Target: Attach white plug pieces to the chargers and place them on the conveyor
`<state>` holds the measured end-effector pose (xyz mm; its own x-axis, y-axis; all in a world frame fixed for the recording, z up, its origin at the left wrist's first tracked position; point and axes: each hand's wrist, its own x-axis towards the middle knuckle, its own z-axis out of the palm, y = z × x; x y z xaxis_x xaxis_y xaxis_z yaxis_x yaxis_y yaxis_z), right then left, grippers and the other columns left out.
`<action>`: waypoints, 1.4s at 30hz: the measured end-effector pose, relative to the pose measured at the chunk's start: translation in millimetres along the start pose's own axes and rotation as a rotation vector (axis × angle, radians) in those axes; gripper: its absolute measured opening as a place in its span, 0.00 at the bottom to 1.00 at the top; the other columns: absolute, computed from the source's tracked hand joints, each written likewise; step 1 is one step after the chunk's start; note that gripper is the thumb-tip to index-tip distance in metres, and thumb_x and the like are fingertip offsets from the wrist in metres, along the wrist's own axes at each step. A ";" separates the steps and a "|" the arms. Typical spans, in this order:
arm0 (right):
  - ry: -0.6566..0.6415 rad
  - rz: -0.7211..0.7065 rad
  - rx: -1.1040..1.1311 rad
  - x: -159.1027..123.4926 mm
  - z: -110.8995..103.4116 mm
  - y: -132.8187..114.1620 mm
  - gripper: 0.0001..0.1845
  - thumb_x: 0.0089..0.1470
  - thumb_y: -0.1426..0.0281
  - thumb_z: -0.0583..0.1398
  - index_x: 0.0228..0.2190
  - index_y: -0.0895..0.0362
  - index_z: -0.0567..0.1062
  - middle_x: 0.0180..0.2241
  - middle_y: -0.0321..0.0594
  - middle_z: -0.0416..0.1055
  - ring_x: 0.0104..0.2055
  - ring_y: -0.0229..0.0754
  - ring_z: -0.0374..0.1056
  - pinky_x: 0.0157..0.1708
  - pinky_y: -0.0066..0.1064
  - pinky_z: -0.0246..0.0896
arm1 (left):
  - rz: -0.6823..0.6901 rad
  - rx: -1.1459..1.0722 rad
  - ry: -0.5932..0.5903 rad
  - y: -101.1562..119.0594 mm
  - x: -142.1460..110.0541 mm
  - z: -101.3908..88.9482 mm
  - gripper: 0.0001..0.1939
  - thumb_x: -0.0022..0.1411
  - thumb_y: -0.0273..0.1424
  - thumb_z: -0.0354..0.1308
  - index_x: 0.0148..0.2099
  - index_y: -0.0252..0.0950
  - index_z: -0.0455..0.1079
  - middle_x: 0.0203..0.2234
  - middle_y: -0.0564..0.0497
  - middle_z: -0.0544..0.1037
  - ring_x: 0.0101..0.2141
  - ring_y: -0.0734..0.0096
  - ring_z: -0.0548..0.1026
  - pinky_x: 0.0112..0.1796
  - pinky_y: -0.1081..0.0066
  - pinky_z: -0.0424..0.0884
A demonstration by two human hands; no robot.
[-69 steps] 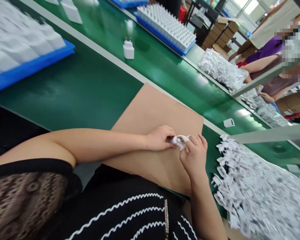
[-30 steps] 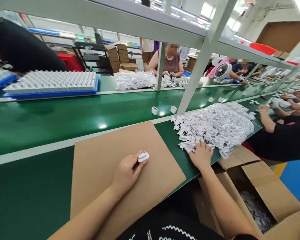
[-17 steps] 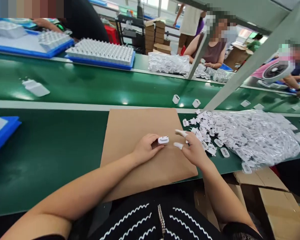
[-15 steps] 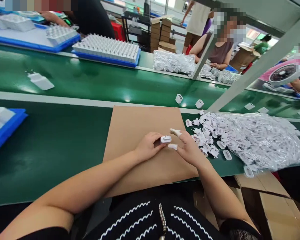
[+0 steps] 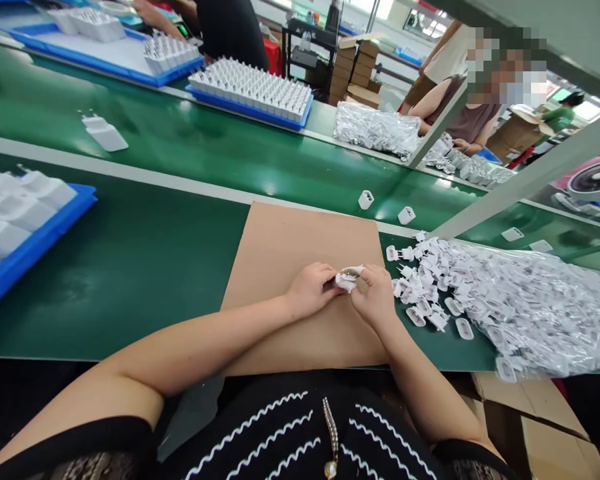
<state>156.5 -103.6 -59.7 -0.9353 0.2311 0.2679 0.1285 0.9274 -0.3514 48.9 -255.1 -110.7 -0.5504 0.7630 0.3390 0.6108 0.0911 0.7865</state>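
My left hand [image 5: 310, 290] and my right hand [image 5: 375, 297] meet over a brown cardboard sheet [image 5: 290, 240] on the green bench. Both pinch one small white plug part [image 5: 347, 279] between their fingertips. White finger cots cover some fingertips of my right hand. A big pile of the same white plug parts [image 5: 505, 293] lies just right of my right hand, partly on clear plastic.
Blue trays of white chargers stand at the left [image 5: 25, 220] and across the belt [image 5: 250, 87]. Loose chargers [image 5: 105, 133] and two small white pieces [image 5: 385, 207] lie on the conveyor. A slanted metal post [image 5: 520, 183] crosses the right. Other people work opposite. Cardboard boxes [image 5: 545, 420] sit below right.
My right hand came back from the pile and closed on the white part held in my left hand. The view swung left and down.
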 end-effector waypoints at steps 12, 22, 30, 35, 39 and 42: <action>0.072 0.305 -0.090 32.5 -9.3 79.2 0.26 0.62 0.74 0.56 0.61 0.65 0.68 0.61 0.62 0.67 0.67 0.59 0.58 0.66 0.53 0.50 | -0.249 -0.097 0.067 -12.0 44.0 -24.1 0.18 0.60 0.41 0.66 0.50 0.39 0.76 0.43 0.49 0.82 0.40 0.63 0.78 0.43 0.66 0.74; 0.107 0.327 -0.101 24.9 -4.9 101.0 0.27 0.56 0.83 0.50 0.53 0.58 0.75 0.49 0.51 0.75 0.52 0.52 0.72 0.50 0.41 0.67 | -0.621 0.439 0.328 -94.2 167.5 -110.6 0.16 0.62 0.37 0.62 0.50 0.37 0.71 0.48 0.41 0.80 0.50 0.50 0.75 0.52 0.58 0.68; 0.174 0.459 0.642 20.6 -7.1 66.7 0.15 0.62 0.56 0.55 0.42 0.53 0.69 0.40 0.45 0.76 0.33 0.46 0.75 0.32 0.38 0.71 | -0.397 0.657 0.672 -87.2 181.7 -63.3 0.38 0.60 0.46 0.63 0.66 0.34 0.58 0.65 0.35 0.63 0.65 0.45 0.60 0.65 0.54 0.54; -0.175 0.661 1.006 18.0 1.3 41.7 0.32 0.52 0.36 0.58 0.29 0.53 0.66 0.26 0.36 0.71 0.17 0.37 0.65 0.14 0.27 0.52 | -0.515 0.429 0.351 -82.3 216.2 -29.1 0.45 0.54 0.52 0.69 0.64 0.30 0.61 0.60 0.32 0.69 0.60 0.46 0.67 0.57 0.60 0.64; -0.264 0.568 1.120 14.9 1.6 46.0 0.29 0.43 0.50 0.71 0.38 0.54 0.69 0.30 0.36 0.74 0.28 0.38 0.71 0.27 0.28 0.63 | -0.569 0.320 0.284 -79.4 226.0 -33.4 0.20 0.64 0.42 0.60 0.51 0.32 0.71 0.49 0.35 0.78 0.51 0.51 0.73 0.50 0.62 0.67; -0.217 0.475 1.095 11.7 2.7 53.2 0.32 0.37 0.63 0.73 0.41 0.52 0.64 0.37 0.37 0.74 0.37 0.42 0.74 0.36 0.32 0.66 | -0.418 0.252 0.228 -69.6 209.8 -44.0 0.13 0.65 0.37 0.55 0.46 0.34 0.73 0.44 0.41 0.80 0.45 0.57 0.74 0.47 0.64 0.67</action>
<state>151.6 -52.3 -77.7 -0.9200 0.3293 -0.2123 0.2247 -0.0004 -0.9744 -134.1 -129.5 -71.6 -0.8685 0.4728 0.1487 0.4150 0.5297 0.7397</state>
